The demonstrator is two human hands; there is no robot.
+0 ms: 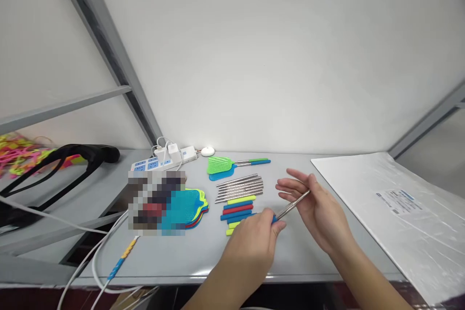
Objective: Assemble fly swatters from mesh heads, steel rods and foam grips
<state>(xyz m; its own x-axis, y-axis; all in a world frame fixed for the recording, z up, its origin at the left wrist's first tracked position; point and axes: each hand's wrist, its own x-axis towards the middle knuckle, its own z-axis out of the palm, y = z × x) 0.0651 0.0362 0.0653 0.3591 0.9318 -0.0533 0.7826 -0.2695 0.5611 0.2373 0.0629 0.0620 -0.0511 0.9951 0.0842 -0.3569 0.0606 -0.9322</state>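
Observation:
My left hand is closed around a blue handle sleeve, of which a short piece shows by the thumb. Out of the sleeve runs a thin metal rod, slanting up to the right. Its far end meets the palm side of my right hand, whose fingers are stretched out and apart. Beside my left hand lies a row of yellow, blue and red handle sleeves, partly hidden by it. Behind them are several metal rods. Farther back lie a green fly swatter and a blue fly swatter.
Fly swatter heads are stacked at left, partly under a pixelated patch. A power strip with plugs stands near the wall. White cables cross the left edge. A white plastic-wrapped package covers the right side.

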